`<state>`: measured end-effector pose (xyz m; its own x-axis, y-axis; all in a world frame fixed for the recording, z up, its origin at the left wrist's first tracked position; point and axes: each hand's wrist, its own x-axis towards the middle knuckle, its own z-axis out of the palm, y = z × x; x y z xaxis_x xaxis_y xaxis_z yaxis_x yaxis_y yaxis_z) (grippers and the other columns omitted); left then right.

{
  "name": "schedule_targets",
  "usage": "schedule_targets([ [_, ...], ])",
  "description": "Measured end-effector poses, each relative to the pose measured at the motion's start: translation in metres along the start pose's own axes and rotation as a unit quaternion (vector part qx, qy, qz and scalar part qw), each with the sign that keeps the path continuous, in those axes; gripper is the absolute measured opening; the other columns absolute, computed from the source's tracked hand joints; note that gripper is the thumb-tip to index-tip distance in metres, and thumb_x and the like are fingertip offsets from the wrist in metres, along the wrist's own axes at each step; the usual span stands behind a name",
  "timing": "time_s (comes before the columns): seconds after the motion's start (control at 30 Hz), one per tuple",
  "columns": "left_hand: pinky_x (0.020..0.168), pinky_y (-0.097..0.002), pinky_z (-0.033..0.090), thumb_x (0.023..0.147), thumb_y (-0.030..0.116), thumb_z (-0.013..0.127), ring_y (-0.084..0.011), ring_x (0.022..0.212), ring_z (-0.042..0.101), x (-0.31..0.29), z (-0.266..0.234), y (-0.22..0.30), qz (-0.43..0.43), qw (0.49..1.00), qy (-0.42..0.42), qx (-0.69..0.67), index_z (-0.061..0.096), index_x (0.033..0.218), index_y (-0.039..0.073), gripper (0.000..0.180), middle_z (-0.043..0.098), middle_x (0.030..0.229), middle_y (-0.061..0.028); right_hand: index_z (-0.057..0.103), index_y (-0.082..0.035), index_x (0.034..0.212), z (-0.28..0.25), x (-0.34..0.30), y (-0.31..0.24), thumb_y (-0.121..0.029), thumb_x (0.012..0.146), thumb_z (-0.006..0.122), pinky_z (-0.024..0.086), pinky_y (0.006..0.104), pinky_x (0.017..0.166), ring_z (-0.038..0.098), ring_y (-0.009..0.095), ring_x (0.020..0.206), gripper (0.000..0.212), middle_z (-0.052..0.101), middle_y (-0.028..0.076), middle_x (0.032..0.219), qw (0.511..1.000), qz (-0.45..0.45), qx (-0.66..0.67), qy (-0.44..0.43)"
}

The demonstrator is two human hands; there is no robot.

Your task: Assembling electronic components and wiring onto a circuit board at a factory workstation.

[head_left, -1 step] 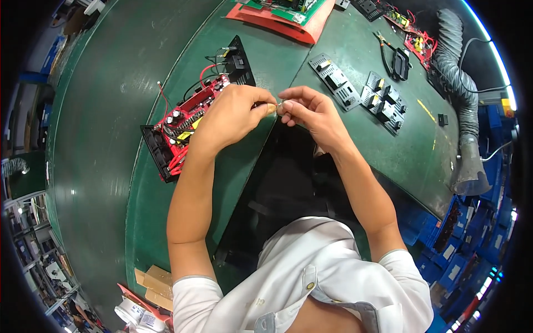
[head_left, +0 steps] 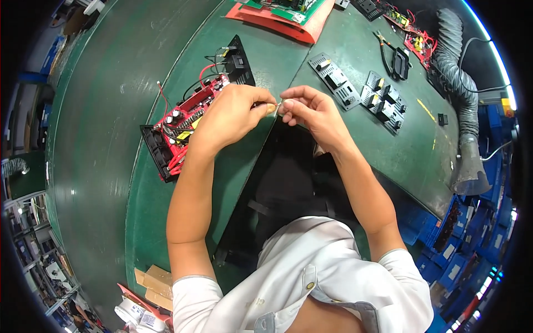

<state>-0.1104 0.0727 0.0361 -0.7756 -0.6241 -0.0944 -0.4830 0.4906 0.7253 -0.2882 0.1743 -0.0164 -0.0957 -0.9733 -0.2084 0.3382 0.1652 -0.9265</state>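
Over the near edge of the green bench, my two hands meet fingertip to fingertip. My left hand [head_left: 236,114] is closed in a pinch of thumb and forefinger. Opposite it, my right hand [head_left: 315,114] pinches too, its other fingers loosely curled. Between them shows a small, pale, thin piece [head_left: 278,105], mostly covered by the fingers and too small to name. Just left of my left hand lies a red circuit board assembly [head_left: 191,102] with black and red wires and a black fan-like end [head_left: 158,152]. A black slotted end panel [head_left: 239,64] hangs on its wires at the far end.
Two grey panels with black sockets [head_left: 335,81] [head_left: 384,102] lie right of my hands. Beyond them are pliers [head_left: 384,54] and a black tray [head_left: 400,64]. Green boards rest on an orange sheet [head_left: 272,25]. A grey duct hose [head_left: 463,77] stands at right, blue bins [head_left: 458,233] below.
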Motion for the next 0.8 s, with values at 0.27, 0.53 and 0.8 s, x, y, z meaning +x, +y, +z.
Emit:
schedule_targets([
  [0.27,0.074,-0.0401,0.053,0.084,0.015,0.070,-0.0362,0.078,0.068,-0.002,0.002,-0.002,0.030,0.999,0.022,0.011,0.073,0.095,0.001,0.019,0.070,0.084,-0.0196,0.063,-0.002,0.104,-0.007,0.000,0.006,-0.019,0.098,0.063,0.050,0.0213,0.066,0.062,0.009,0.073,0.018,0.066,0.004,0.085,0.992,0.085,0.086,-0.034],
  [0.53,0.071,-0.0390,0.053,0.082,0.014,0.071,-0.0329,0.076,0.068,-0.001,0.003,0.001,0.043,0.998,0.043,-0.026,0.072,0.096,0.000,0.020,0.069,0.083,-0.0182,0.061,-0.004,0.101,0.008,0.001,0.008,-0.021,0.100,0.059,0.045,0.0213,0.066,0.059,0.007,0.073,0.017,0.065,0.001,0.085,0.997,-0.018,-0.074,0.015],
  [0.8,0.063,-0.0307,0.047,0.082,0.005,0.072,-0.0166,0.066,0.058,0.004,0.003,-0.009,0.106,0.982,0.157,0.012,0.072,0.099,0.000,0.019,0.066,0.083,-0.0085,0.059,-0.005,0.099,0.022,0.021,0.005,-0.024,0.101,0.057,0.043,0.0209,0.061,0.055,0.007,0.068,0.020,0.060,0.000,0.081,1.000,0.020,0.009,0.022],
])
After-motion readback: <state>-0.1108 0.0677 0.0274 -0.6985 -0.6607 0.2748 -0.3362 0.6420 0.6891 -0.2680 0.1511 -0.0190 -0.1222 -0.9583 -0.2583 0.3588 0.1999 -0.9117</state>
